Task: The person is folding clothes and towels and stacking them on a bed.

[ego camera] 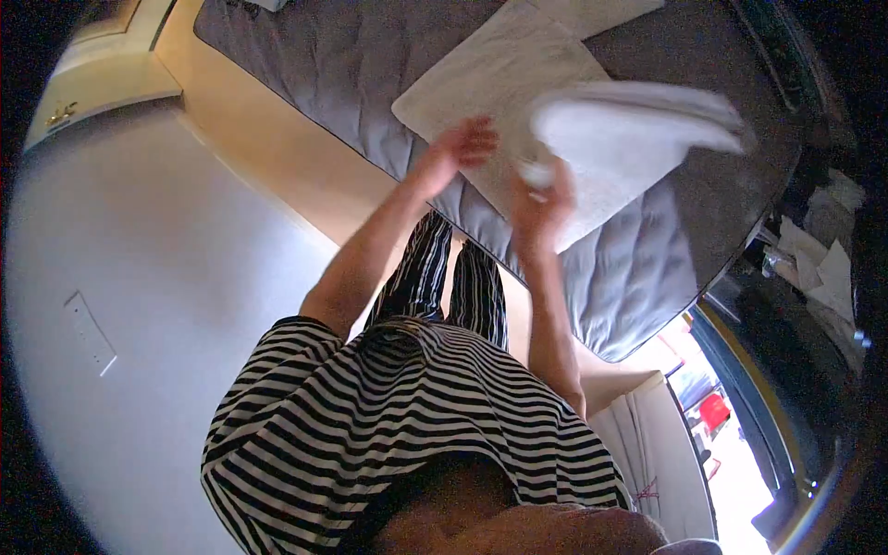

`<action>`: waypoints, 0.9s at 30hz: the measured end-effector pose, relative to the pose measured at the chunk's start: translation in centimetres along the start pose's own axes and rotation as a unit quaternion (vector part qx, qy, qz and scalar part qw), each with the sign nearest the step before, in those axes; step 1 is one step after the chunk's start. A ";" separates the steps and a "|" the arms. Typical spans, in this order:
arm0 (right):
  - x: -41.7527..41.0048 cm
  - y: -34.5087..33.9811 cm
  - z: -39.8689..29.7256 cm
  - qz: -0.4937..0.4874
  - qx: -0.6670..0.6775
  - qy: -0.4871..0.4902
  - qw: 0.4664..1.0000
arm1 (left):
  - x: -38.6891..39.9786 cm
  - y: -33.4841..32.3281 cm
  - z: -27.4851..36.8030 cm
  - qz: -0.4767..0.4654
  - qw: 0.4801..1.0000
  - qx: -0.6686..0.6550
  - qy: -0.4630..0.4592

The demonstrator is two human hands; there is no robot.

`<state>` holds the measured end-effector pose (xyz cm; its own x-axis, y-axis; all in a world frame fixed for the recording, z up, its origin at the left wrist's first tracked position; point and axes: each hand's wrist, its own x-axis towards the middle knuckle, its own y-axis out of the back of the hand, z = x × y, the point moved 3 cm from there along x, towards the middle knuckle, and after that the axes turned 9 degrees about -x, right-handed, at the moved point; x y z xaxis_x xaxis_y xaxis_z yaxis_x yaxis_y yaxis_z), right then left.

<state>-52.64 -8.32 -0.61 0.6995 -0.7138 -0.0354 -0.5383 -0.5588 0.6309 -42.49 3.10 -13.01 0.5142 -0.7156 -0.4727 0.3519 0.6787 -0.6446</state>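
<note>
My right hand grips one end of a white cloth, which is blurred and swings out to the right in the air. Beneath it lies a flat, pale, square-cornered piece of fabric or sheet, spread on a dark grey quilted cover. Just over this pale piece's near left edge is my left hand, holding nothing, its fingers blurred. A gap separates the two hands.
Another pale flat piece overlaps at the far side. A smooth white wall or panel with a small plate rises to the left. Crumpled papers or wrappers lie at the right, above a bright opening.
</note>
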 end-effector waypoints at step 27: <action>-1.6 4.2 19.3 0.024 -0.099 -0.145 0.984 | 9.7 7.6 5.2 0.049 0.821 0.568 -0.036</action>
<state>-65.06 -17.66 -12.83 0.4964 -0.8439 -0.2034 -0.4448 -0.4484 0.7753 -30.77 2.18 -19.36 0.6137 -0.6650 -0.4256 0.7876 0.4779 0.3889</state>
